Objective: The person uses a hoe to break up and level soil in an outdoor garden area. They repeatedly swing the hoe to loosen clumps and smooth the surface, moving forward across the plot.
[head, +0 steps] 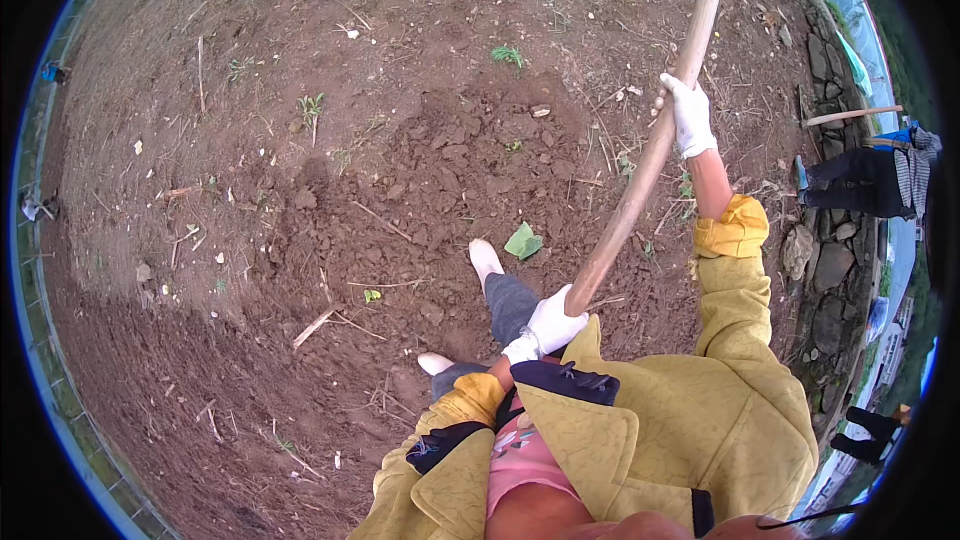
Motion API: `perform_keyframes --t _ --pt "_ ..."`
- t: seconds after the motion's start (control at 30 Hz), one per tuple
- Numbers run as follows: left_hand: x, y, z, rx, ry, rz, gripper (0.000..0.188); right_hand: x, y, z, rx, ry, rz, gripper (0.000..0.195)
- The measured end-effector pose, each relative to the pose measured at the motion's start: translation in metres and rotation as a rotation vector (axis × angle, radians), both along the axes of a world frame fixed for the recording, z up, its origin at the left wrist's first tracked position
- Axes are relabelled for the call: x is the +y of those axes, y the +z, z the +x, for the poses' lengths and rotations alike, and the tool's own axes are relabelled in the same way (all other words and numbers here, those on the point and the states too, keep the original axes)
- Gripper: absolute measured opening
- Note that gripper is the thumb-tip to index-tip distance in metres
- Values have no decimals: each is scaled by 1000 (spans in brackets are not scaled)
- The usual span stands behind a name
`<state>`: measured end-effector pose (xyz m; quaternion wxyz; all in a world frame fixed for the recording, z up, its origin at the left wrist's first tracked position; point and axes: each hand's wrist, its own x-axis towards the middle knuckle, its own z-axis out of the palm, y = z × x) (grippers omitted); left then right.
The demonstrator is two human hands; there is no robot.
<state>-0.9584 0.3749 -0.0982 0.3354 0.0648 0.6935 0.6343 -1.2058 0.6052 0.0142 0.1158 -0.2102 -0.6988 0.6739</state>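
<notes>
Both my hands wear white gloves and hold a long, slightly curved wooden tool handle (636,199). My left hand (556,324) closes around its lower end, close to my body. Farther up the shaft, my right hand (686,114) grips it with that arm stretched out. The handle runs past the top edge of the view, so the tool's head is hidden. Below lies a patch of loose, broken brown soil (465,154). A green leaf (523,241) rests on the soil beside one of my pale shoes (486,258).
A dry-stone wall (832,268) borders the soil at right. A person (859,180) stands beside it near another wooden handle (851,116); another person's legs (870,435) show lower right. Two small figures appear at the far left rim. Dry stalks (313,328) and small weeds (507,55) dot the ground.
</notes>
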Motion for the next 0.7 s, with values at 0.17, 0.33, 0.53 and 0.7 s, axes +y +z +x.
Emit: perform_keyframes --t 0.17,0.33,0.53,0.7 --pt "-27 -20 5 19 -96 -52 38 27 -80 28 -150 -187 -76 16" --pt "-152 10 57 -459 -383 -313 34 -68 -287 194 -719 -332 -418 9" --pt "-215 31 123 -466 -411 -561 39 -144 -315 322 -862 -446 -743 10" --pt "-307 15 142 -189 -610 -785 45 -208 -277 313 -870 -426 -1035 13"
